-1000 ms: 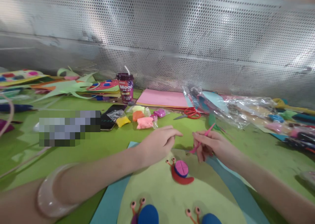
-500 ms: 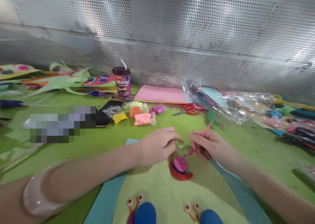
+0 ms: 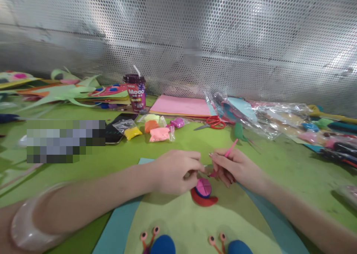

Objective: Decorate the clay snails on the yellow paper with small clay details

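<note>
A clay snail (image 3: 203, 193) with a red body and a pink scored shell lies on a light green paper sheet (image 3: 184, 220). My left hand (image 3: 175, 170) is curled right beside the snail's head, fingertips pinched against it. My right hand (image 3: 235, 166) grips a thin pink clay tool (image 3: 227, 155) like a pen, its tip down near the shell. Two blue-shelled clay snails (image 3: 163, 243) (image 3: 237, 246) sit at the sheet's near edge. A pale bangle (image 3: 26, 228) is on my left forearm.
Small bags of yellow, orange, pink and magenta clay (image 3: 156, 129) lie behind my hands, with a phone (image 3: 117, 129), a purple drink cup (image 3: 135, 92), red scissors (image 3: 214, 122), pink paper (image 3: 182, 107) and plastic bags of supplies (image 3: 264, 120). A perforated metal wall (image 3: 195, 42) stands behind the green table (image 3: 292, 168).
My left hand has curled down onto the snail's head, hiding its eye stalks. My right hand has drawn closer with the pink tool. The shell now shows crossed score lines.
</note>
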### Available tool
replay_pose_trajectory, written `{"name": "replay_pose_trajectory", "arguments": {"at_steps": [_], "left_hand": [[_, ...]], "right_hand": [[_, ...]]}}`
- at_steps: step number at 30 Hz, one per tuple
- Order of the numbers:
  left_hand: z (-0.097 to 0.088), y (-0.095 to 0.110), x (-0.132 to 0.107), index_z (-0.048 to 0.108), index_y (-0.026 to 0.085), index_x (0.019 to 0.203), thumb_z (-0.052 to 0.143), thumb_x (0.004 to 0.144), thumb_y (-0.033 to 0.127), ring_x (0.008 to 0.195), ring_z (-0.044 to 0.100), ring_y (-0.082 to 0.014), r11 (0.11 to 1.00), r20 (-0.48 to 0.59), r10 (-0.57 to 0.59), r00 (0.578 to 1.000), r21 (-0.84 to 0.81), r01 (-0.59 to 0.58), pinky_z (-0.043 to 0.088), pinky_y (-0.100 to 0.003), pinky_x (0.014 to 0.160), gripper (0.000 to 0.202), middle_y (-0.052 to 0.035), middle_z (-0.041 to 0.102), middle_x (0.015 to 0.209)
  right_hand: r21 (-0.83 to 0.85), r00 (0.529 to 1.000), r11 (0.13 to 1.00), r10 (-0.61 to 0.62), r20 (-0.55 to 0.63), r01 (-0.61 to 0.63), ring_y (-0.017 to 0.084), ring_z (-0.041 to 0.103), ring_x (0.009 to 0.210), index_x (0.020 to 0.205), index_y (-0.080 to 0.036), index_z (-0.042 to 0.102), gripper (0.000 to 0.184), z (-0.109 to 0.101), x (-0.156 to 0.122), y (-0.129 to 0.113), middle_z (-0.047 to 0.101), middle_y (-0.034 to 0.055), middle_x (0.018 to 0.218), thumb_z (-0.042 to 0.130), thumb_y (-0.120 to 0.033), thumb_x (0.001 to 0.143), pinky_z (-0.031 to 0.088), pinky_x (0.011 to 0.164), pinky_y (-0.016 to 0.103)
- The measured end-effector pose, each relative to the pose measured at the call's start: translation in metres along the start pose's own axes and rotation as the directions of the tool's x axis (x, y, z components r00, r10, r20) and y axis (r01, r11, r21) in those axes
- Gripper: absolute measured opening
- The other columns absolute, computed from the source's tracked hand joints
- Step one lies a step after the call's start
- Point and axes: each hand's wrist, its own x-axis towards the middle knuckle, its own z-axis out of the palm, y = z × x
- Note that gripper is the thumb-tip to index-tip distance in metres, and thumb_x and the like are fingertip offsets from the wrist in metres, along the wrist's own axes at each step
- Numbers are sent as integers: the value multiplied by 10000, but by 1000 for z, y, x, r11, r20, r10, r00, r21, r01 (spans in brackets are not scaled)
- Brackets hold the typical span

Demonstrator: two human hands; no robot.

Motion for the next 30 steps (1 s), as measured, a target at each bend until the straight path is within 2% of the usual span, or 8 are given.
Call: {"name": "replay_pose_trajectory", "arguments": {"at_steps": [12, 19, 26, 30], "left_hand": [[2, -2, 2, 648, 221, 932, 405, 737, 131, 582, 457, -109, 999, 20, 29, 999, 29, -30, 335, -221, 533, 324, -3, 477, 698], [2, -3, 2, 639, 198, 967, 401, 767, 145, 560, 433, -93, 1000, -48, 1, 999, -3, -1, 348, -210, 553, 316, -1, 473, 712], [2, -2, 2, 651, 192, 930, 407, 748, 140, 548, 426, -92, 1000, -31, 18, 999, -16, -18, 340, -209, 540, 309, -2, 463, 692], [3, -2, 2, 651, 214, 947, 407, 731, 130, 556, 437, -96, 1000, -19, 18, 1000, -3, -18, 329, -206, 520, 336, 2, 456, 682]], "right_hand": [[12, 999, 1000, -1, 35, 0, 53, 354, 326, 613, -174, 438, 340, 0, -1, 0, 449, -58, 344, 386, -380, 880, 261, 382, 175], [15, 1000, 1000, 12, 13, -13, 48, 360, 324, 608, -169, 452, 352, 0, 0, -3, 463, -51, 345, 390, -387, 879, 287, 380, 165], [24, 1000, 1000, 9, 14, -9, 45, 354, 321, 605, -169, 443, 352, 0, 0, -2, 457, -54, 346, 401, -391, 875, 283, 377, 163], [29, 998, 1000, 1, 66, -3, 48, 365, 324, 611, -161, 462, 357, -1, -2, 0, 458, -50, 349, 414, -401, 870, 271, 379, 168]]}}
